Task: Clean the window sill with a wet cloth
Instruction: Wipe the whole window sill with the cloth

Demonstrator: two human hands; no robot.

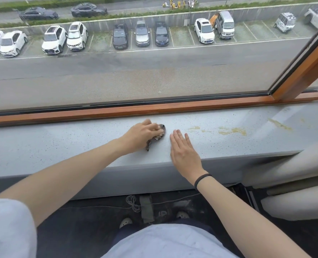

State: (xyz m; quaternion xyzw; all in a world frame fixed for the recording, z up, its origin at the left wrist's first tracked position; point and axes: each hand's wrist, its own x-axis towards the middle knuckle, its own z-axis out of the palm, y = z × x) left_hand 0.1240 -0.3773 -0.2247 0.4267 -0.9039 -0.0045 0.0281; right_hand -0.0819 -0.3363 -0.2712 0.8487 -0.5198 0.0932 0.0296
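Dark, stripy cloth point(161, 131) is bunched up under my left hand point(142, 135). The fingers are curled over the top, pinning it to the grey speckled window sill point(61, 146), roughly mid-sill and a bit nearer the wooden frame point(154, 108) than the front edge. A tail of cloth pokes out under the heel of the hand. I'd guess it's balled up like that so I can really lean on it instead of skating a flat rag around. The left arm is stretched out long, reaching forward and inward. My right hand point(184, 151) holds nothing. It's flat on the sill just beside the cloth, fingers straight and pointing at the glass, with a black band point(203, 178) on the wrist. Looks like a brace so I can put weight forward. Right of that hand there's a yellowish smear point(232, 130) and a second streak point(280, 124) further along. The cloth isn't touching either one, so my read is there's plenty of wiping left over that way.
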